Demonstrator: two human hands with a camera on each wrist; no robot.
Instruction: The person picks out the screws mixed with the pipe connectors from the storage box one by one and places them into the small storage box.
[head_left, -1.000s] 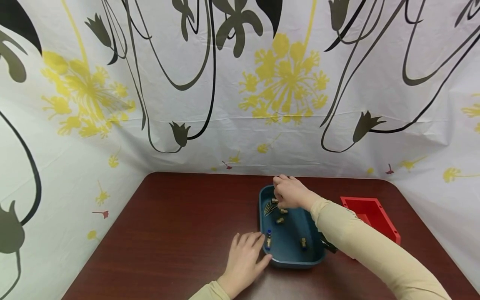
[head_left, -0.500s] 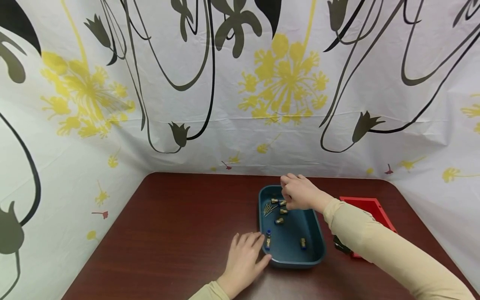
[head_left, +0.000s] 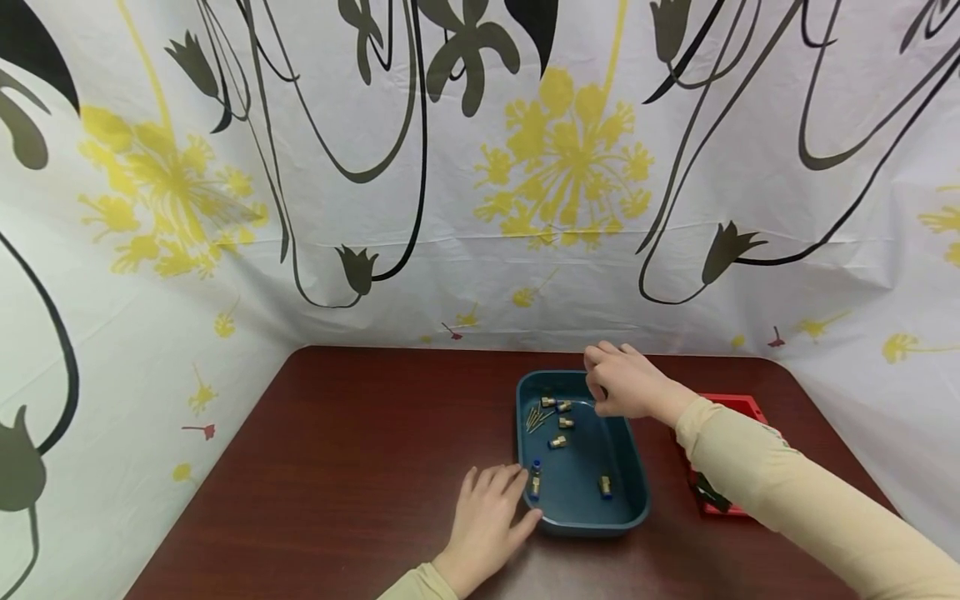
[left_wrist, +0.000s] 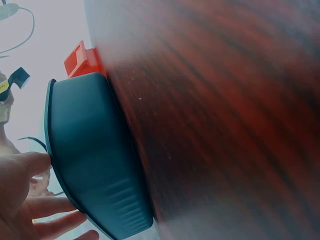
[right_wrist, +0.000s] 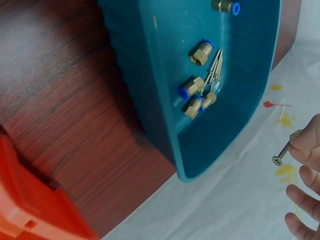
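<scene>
Screw (right_wrist: 282, 152) is pinched in R hand (head_left: 628, 385) fingers above tray (head_left: 633, 492); L hand (head_left: 487, 521) is laid flat, fingers relaxed, against tray's near-left corner on surface (head_left: 337, 467).

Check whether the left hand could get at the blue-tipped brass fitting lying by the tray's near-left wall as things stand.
Probably yes: the left hand rests against the blue tray just beside that fitting, with nothing covering it; the right hand is at the far end.

Left hand (head_left: 487, 521) flat beside blue tray (head_left: 633, 500); right hand (head_left: 626, 385) above tray's far end; red bin (head_left: 738, 406) beyond.
</scene>
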